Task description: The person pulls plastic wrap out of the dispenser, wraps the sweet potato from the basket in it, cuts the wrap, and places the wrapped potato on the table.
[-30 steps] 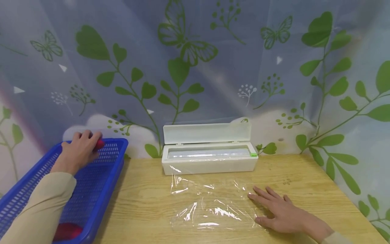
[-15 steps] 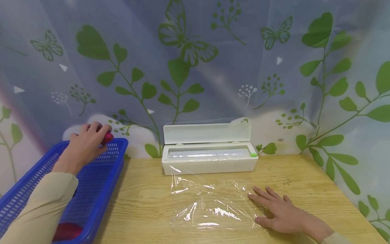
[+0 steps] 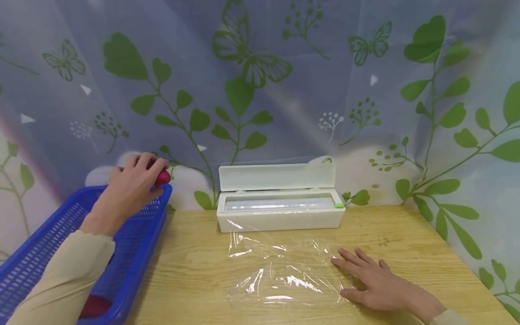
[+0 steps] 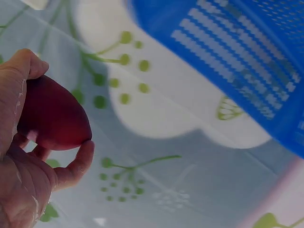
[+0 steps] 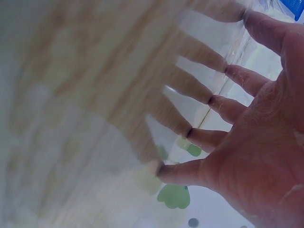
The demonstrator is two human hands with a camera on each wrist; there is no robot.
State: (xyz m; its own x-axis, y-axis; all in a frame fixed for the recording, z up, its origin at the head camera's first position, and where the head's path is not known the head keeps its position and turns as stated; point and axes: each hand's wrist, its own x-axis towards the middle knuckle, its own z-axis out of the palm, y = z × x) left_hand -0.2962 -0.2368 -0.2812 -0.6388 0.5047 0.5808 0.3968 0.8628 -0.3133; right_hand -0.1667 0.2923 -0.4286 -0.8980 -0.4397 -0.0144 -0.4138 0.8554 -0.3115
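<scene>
My left hand (image 3: 127, 194) holds a dark red, smooth, oval thing (image 4: 57, 114) with a tapered end, above the far right end of the blue basket (image 3: 143, 259). In the left wrist view the thumb and fingers curl round it; its exact kind is unclear. A second dark red thing (image 3: 96, 307) lies in the basket's near end, partly hidden by the sleeve. My right hand (image 3: 378, 282) rests on the table with fingers spread, fingertips at the right edge of clear plastic wrap (image 3: 284, 275). The wrap stretches from a white dispenser box (image 3: 280, 222), whose lid stands raised.
A wooden table (image 3: 187, 271) carries everything. Behind it hangs a blue-grey cloth (image 3: 296, 99) printed with leaves and butterflies. A green tab (image 3: 338, 206) sits at the box's right end, and a film roll (image 3: 278, 204) lies inside the box.
My left hand has risen and moved right with the red thing, from inside the basket toward its far right corner. The right hand, wrap and box have stayed in place.
</scene>
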